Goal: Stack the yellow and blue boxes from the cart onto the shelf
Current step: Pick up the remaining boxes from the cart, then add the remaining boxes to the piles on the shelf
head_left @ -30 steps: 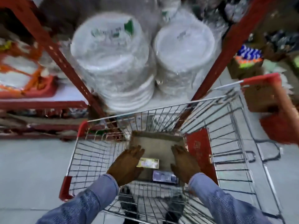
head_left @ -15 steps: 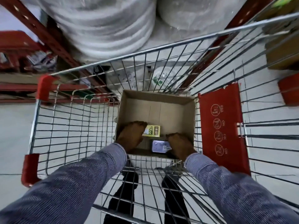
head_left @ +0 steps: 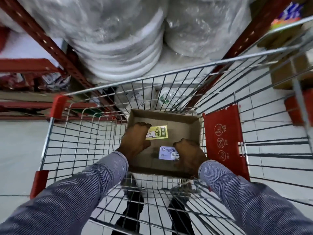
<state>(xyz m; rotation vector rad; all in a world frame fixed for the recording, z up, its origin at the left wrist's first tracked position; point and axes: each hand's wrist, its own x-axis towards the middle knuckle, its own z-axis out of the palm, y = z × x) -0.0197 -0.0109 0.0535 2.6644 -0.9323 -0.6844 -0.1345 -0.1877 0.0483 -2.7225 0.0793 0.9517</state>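
Note:
A wire shopping cart [head_left: 72, 141] holds an open cardboard carton [head_left: 184, 129]. Inside the carton lie a small yellow box [head_left: 160, 134] and a small pale blue box [head_left: 166, 153]. My left hand [head_left: 136, 140] is curled over the left end of the yellow box. My right hand [head_left: 189, 154] is curled over the right end of the blue box. Both arms in striped blue sleeves reach down into the carton. The shelf [head_left: 177, 72] stands just beyond the cart's front.
Wrapped stacks of white disposable plates [head_left: 118, 39] fill the shelf between red slotted uprights [head_left: 42, 38]. A red child-seat flap [head_left: 223, 138] stands on the cart's right. Cardboard boxes [head_left: 288, 72] sit on the floor at right. My shoes show under the cart.
My head has leaned forward and down over the cart. Both hands went from resting on the carton's near part to closing over the two small boxes.

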